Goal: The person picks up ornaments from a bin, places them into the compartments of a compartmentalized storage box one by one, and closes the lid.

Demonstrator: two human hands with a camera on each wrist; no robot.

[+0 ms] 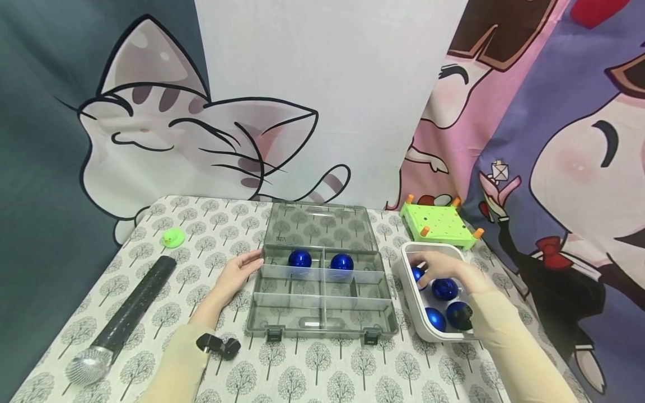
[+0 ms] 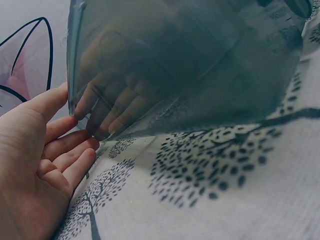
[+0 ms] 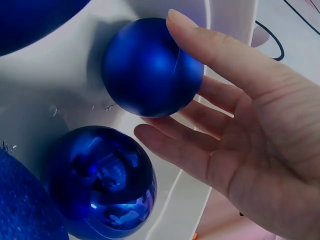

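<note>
In the white tub, my right hand grips a matte blue Christmas ball, thumb over it and fingers beneath. A shiny blue ball lies close by, with a matte one and a glittery one nearer the tub's front. My left hand touches the left side of a grey clear divided box with relaxed fingers. The box's lid is folded back. One blue ball sits in its back left compartment, another in the back right.
A black microphone lies at the left, with a green rubber duck beyond it. Behind the tub is a green pegboard-like stand with orange legs pointing up. A cartoon curtain hangs along the table's back edge.
</note>
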